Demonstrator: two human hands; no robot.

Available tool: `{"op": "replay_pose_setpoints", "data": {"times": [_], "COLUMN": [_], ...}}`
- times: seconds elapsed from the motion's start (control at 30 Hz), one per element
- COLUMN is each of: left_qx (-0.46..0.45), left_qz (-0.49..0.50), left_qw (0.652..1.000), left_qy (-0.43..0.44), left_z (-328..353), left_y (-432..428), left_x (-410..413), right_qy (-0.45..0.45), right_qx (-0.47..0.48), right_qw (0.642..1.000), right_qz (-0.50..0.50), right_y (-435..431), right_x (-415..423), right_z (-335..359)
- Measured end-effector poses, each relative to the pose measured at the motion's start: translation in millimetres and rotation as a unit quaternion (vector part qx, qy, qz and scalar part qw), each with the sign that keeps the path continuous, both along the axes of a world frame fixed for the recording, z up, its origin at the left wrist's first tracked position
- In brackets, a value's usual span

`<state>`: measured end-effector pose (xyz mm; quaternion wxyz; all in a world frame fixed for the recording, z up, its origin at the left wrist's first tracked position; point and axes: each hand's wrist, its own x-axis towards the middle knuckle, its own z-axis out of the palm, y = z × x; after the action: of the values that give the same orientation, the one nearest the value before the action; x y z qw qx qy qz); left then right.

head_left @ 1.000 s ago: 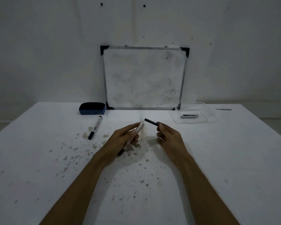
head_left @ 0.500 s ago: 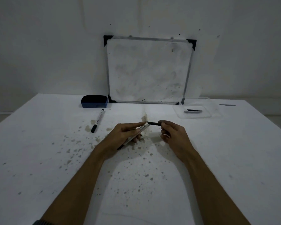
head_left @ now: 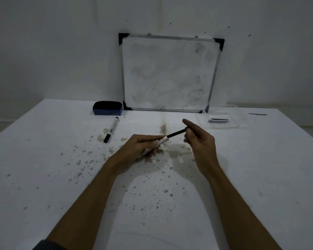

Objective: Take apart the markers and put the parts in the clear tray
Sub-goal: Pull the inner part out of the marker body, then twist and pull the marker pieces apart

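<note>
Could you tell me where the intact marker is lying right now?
The intact marker lies on the table's left side, just in front of the blue eraser.

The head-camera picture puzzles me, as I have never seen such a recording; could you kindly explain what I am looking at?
There is no machine here. A person wears a camera on the head, so you look forward and down along their two bare arms. The left hand grips a marker barrel; the right hand pinches a dark ink core that sticks out of the barrel's end. On the stained white table lie a whole marker, a blue eraser and a clear tray that already holds a few parts. A small whiteboard leans on the wall.
</note>
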<state>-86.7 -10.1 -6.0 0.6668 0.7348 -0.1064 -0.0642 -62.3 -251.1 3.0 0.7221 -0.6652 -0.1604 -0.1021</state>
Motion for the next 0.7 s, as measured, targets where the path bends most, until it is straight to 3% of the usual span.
{"op": "replay_pose_setpoints", "data": {"times": [0.47, 0.7], "left_qx": [-0.004, 0.001], "left_qz": [0.029, 0.099], "left_qw": [0.999, 0.993], "left_qy": [-0.024, -0.059], "left_z": [0.8, -6.7], "left_y": [1.8, 5.1], "left_x": [4.3, 5.7], "right_qy": [-0.02, -0.037], "right_qx": [-0.131, -0.342], "right_qw": [0.991, 0.938], "right_qz": [-0.018, -0.042], "right_y": [35.3, 39.5], "right_x": [-13.3, -14.5], "right_z": [-9.0, -23.2]}}
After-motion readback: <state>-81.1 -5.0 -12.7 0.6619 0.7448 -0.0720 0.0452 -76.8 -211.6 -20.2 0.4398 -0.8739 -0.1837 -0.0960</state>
